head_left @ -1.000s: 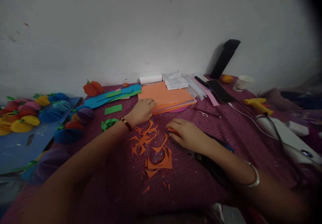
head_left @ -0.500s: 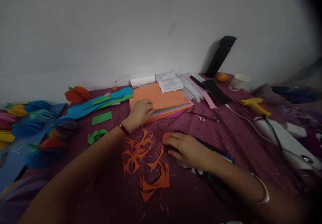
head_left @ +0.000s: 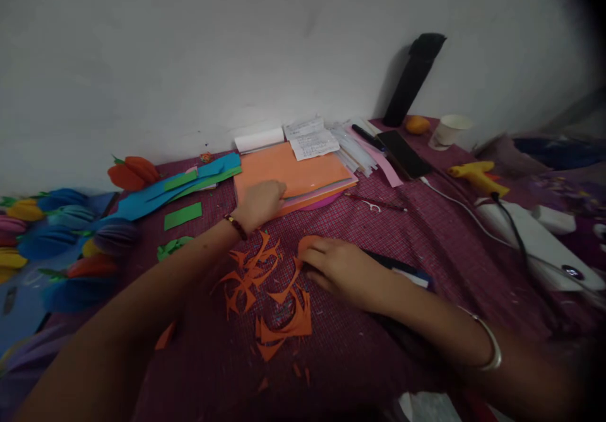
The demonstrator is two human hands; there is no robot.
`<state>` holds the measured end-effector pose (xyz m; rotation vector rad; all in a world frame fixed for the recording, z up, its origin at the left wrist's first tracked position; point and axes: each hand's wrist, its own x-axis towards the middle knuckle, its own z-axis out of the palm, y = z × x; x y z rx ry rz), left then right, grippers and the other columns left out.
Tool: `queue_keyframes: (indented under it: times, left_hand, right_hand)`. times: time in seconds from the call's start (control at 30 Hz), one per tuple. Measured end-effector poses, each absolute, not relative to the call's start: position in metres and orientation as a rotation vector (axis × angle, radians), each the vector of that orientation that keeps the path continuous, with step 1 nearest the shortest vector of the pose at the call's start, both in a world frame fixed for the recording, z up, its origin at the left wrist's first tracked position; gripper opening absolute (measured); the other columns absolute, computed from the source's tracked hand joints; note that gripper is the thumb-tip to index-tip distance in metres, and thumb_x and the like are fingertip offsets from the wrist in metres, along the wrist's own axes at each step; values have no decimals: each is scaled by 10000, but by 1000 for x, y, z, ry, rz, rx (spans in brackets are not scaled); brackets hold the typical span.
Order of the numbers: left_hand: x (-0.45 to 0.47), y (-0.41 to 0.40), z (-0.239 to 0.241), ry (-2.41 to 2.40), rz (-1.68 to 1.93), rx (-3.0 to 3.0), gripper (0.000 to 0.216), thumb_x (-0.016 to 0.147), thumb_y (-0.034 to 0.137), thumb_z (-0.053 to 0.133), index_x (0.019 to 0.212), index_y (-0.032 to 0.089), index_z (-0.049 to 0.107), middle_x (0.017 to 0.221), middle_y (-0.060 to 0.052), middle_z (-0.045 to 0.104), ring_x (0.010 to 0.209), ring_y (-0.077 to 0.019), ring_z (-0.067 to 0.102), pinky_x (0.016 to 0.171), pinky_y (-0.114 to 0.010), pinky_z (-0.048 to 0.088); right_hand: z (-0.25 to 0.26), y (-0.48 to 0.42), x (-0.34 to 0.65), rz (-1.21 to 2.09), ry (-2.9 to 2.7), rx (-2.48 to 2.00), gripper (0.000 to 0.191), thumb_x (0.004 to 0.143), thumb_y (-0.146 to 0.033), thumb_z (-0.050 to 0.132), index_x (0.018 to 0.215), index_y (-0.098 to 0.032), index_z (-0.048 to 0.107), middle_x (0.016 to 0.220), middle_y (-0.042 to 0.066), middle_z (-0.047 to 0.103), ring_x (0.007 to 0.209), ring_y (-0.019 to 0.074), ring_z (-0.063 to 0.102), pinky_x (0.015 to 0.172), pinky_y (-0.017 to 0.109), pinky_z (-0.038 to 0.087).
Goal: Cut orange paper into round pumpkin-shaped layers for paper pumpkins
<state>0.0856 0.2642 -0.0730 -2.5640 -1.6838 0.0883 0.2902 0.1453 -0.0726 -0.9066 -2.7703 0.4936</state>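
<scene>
My left hand (head_left: 262,204) rests on the front left part of a stack of coloured paper, with an orange sheet (head_left: 307,172) on top. Its fingers are curled down against the stack, and what they grip, if anything, is hidden. In my right hand (head_left: 345,271) is a rounded orange paper piece (head_left: 307,242), pinched by its edge and partly covered by the fingers. Orange paper offcuts (head_left: 253,277) lie between my forearms. A dark flat object (head_left: 398,264) with a pale patch lies partly under my right hand and forearm.
Blue paper strips (head_left: 156,196), a green rectangle (head_left: 183,216) and green scraps lie left. Finished paper ornaments (head_left: 61,239) crowd the far left. Behind are glue sticks (head_left: 355,153), a phone (head_left: 402,155), a cup (head_left: 449,132) and a yellow glue gun (head_left: 476,175) with its cable.
The view has tilted down a little, so everything sits higher. My left hand's fingers have curled further down onto the stack. My right hand still holds the orange piece.
</scene>
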Motion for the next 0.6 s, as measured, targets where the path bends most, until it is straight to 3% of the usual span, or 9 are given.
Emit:
queue_keyframes:
  times: [0.17,0.33,0.47,0.6]
  left_hand:
    - [98,257,-60,-1770,243,-2405,234,847,217,425,909,140,637,873,-144,688,846,-257,638,671,-316,420]
    - [101,237,-9,-1772,275,-2435,190,782,131,428,718,151,605,762,-105,669,722,-189,600,635,-286,403]
    - [84,214,40,-1830,-36,-2623,144,700,121,447,639,181,563,619,-16,589,583,-133,513,576,-267,382]
    - [62,185,60,-1980,-585,-2553,77,647,126,468,632,192,505,564,25,528,526,-110,469,503,-240,366]
  right_hand:
    - [-58,141,308,321,-2981,-672,237,863,-108,523,1084,-143,601,1012,112,641,913,224,612,771,344,498]
    - [-42,157,323,295,-3006,-463,164,866,-143,535,1006,-140,621,995,107,646,915,224,619,743,326,501]
    - [-34,172,335,423,-2952,-547,250,882,-203,537,1113,-158,618,1016,107,661,872,224,643,763,342,501]
    - [-44,192,333,651,-2671,-848,415,888,-250,534,1293,-158,526,1135,143,651,1026,253,625,873,389,484]
